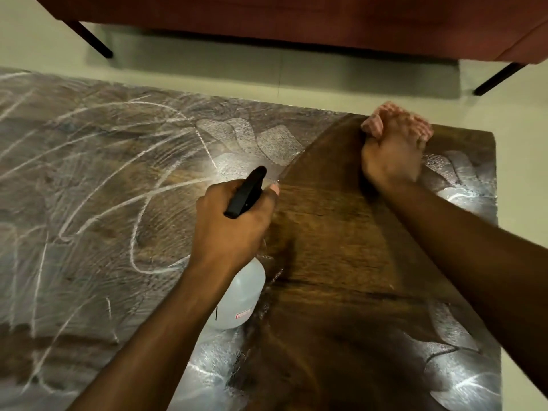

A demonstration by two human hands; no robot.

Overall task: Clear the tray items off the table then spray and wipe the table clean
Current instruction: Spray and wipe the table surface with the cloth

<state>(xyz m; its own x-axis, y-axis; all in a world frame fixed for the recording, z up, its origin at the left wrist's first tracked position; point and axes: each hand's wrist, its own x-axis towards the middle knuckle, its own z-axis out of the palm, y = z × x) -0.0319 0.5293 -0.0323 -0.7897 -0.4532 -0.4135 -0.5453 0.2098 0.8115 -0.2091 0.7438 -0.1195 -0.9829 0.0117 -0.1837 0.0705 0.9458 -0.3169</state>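
Observation:
The dark wooden table fills most of the view. Its left half is covered in whitish smears and streaks; a darker, wet-looking band runs from the front up to the far right. My left hand grips a clear spray bottle by its black trigger head, held just above the table's middle. My right hand presses a pink cloth onto the table near its far right edge. No tray or tray items are in view.
A reddish-brown sofa on thin black legs stands beyond the table's far edge, across a strip of pale floor. Pale floor also shows past the table's right edge.

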